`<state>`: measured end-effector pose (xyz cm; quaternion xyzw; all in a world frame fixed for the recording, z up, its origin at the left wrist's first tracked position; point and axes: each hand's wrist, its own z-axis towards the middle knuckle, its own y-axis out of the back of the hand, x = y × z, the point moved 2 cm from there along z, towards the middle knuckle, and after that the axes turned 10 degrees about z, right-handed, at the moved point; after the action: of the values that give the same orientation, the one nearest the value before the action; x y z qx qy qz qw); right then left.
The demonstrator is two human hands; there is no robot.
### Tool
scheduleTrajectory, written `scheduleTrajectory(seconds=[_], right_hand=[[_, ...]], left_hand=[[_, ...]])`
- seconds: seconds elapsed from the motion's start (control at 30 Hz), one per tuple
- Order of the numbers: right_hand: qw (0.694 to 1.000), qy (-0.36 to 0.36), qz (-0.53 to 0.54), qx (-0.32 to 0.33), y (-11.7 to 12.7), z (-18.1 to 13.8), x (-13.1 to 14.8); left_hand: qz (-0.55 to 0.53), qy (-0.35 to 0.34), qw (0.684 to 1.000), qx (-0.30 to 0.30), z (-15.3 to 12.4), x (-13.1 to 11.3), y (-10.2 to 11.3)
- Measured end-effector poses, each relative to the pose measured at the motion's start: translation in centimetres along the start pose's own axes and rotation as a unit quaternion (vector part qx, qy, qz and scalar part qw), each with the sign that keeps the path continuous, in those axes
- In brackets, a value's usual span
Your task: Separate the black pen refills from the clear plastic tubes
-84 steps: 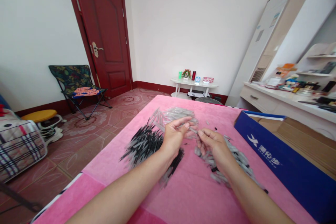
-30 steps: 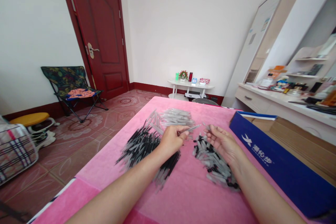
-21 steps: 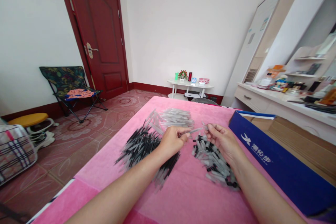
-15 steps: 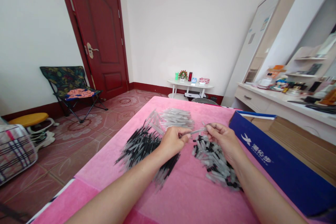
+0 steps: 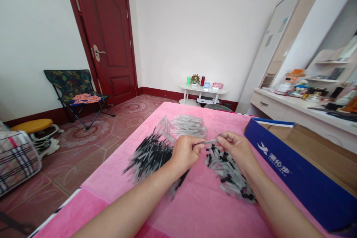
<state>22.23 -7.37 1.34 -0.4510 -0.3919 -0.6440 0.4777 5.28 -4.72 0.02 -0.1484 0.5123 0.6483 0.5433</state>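
My left hand (image 5: 184, 152) is closed in a pinch on a thin grey pen tube (image 5: 206, 142). The tube's other end meets the pinched fingers of my right hand (image 5: 237, 150). Both hands hover over a pink cloth-covered table (image 5: 200, 208). A pile of black refills (image 5: 152, 152) lies left of my left hand. Clear grey tubes (image 5: 188, 124) are heaped behind the hands. Short grey and black pieces (image 5: 228, 173) lie under my right wrist.
A blue cardboard box (image 5: 292, 174) stands open along the table's right side. Beyond are a red door (image 5: 107, 33), a folding chair (image 5: 75, 89), a yellow stool (image 5: 35, 126), a small white table (image 5: 203, 93) and a white desk (image 5: 301, 111).
My hands have drawn together, so my right fingers now meet the end of the tube held by my left hand. The piles have not moved.
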Motion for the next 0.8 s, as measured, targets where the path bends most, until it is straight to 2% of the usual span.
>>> scheduleTrajectory(seconds=[0.3,0.47,0.57,0.67,0.73,0.8], right_hand=[[1.0,0.025,0.008,-0.012,-0.3,-0.5,0.2],[1.0,0.012,-0.022,-0.007,-0.8,-0.7,-0.5],[0.999,-0.018,-0.031,0.016,-0.8,-0.6,0.0],[0.999,-0.049,-0.012,0.002,1.2,0.0,1.9],[0.998,-0.022,0.001,-0.064,4.2,0.6,4.0],[0.989,0.026,0.01,-0.149,8.3,0.9,6.3]], left_hand=[[0.035,-0.003,0.998,-0.048,-0.9,-0.9,0.1],[0.058,0.0,0.998,-0.036,-0.7,-0.5,0.0],[0.059,-0.014,0.998,-0.024,-0.3,-0.3,-0.1],[0.036,-0.04,0.998,-0.038,0.0,-0.6,0.2],[0.02,-0.059,0.997,-0.054,0.2,-1.0,0.6],[0.007,-0.069,0.996,-0.063,0.4,-1.2,0.9]])
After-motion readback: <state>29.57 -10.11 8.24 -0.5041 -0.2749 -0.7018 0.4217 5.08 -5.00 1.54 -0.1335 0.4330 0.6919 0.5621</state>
